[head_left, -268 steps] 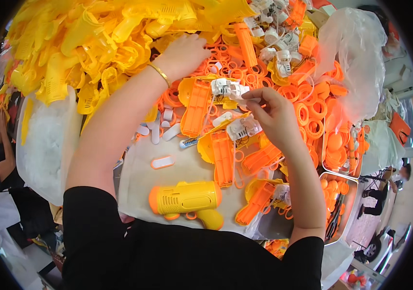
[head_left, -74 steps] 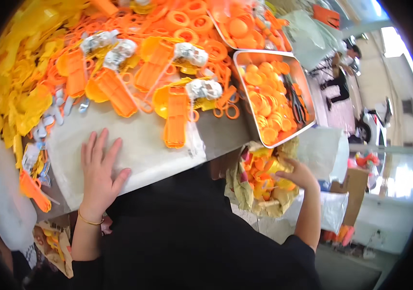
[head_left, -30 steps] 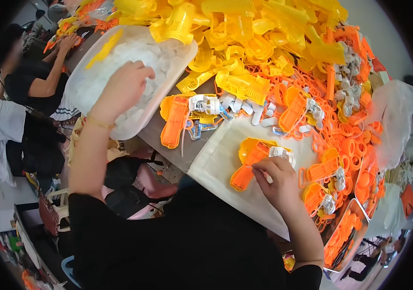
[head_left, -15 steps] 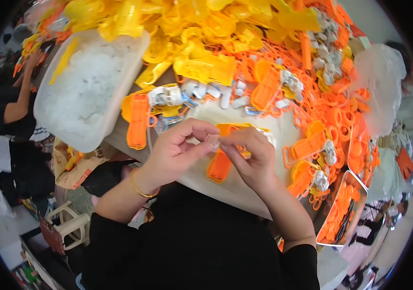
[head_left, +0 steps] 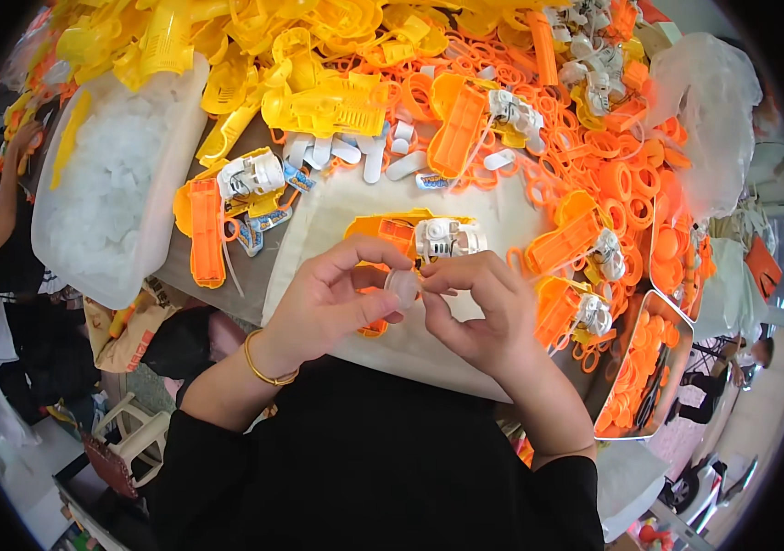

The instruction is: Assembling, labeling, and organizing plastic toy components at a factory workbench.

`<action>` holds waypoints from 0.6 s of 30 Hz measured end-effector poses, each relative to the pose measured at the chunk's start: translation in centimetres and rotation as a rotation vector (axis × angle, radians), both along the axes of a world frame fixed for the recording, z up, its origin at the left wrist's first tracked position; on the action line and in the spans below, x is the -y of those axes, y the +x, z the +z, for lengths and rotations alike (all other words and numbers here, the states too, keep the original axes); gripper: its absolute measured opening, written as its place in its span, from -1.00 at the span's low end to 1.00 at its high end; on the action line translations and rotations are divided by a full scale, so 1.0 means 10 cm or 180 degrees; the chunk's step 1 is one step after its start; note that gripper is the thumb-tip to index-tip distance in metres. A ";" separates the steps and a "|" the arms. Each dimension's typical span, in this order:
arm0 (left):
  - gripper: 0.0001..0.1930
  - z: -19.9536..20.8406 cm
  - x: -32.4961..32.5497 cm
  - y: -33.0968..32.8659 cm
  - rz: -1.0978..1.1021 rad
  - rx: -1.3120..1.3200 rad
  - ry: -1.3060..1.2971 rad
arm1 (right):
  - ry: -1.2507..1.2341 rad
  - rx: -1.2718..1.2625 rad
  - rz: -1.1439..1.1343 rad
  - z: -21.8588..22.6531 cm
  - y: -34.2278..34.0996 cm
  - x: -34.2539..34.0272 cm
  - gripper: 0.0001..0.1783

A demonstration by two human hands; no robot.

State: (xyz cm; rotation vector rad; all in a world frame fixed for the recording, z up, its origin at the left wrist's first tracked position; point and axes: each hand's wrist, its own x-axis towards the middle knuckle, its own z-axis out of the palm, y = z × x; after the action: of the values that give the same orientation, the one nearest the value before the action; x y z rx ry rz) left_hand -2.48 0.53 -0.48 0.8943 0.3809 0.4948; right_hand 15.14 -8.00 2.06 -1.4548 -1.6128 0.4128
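Observation:
A small translucent round cap [head_left: 401, 288] is pinched between the thumb and fingers of my left hand [head_left: 341, 289]. The fingertips of my right hand [head_left: 479, 308] close in a pinch at the cap's right edge; exactly what they grip there is partly hidden. Behind my hands, on a pale work sheet [head_left: 319, 234], lies a yellow toy-gun half shell [head_left: 369, 223] with an orange grip. A white mechanism [head_left: 447, 239] sits in that shell, which my hands partly cover.
A white tub [head_left: 48, 234] of translucent caps stands at left. Yellow shells [head_left: 328, 101] and orange rings [head_left: 626, 184] are heaped behind and right. Similar part-filled shells [head_left: 204, 230] lie around the sheet. At right stands a tray [head_left: 635, 386] of orange pieces. Another person's arm [head_left: 2, 207] shows far left.
The cap has turned so its round face shows between my hands. More of the shell and its white mechanism is visible behind them. The whole view has shifted slightly.

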 end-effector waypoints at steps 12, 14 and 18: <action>-0.66 -0.05 0.08 0.07 0.0404 0.0352 0.1347 | -0.0565 -0.1287 0.0467 -0.12 0.00 0.02 -0.79; -0.65 -0.03 0.14 0.10 0.0617 0.0162 0.1492 | -0.0652 -0.2091 0.0548 -0.15 -0.03 0.04 -0.76; -0.58 -0.17 0.17 0.20 0.1303 0.0059 0.3435 | -0.0943 -0.2863 0.0464 -0.08 0.04 0.08 -0.68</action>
State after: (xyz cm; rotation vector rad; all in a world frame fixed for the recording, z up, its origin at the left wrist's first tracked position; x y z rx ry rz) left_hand -0.52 -1.18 -2.15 1.8629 0.2628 1.1317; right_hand 15.56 -8.84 1.23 -1.0914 -0.9375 1.2291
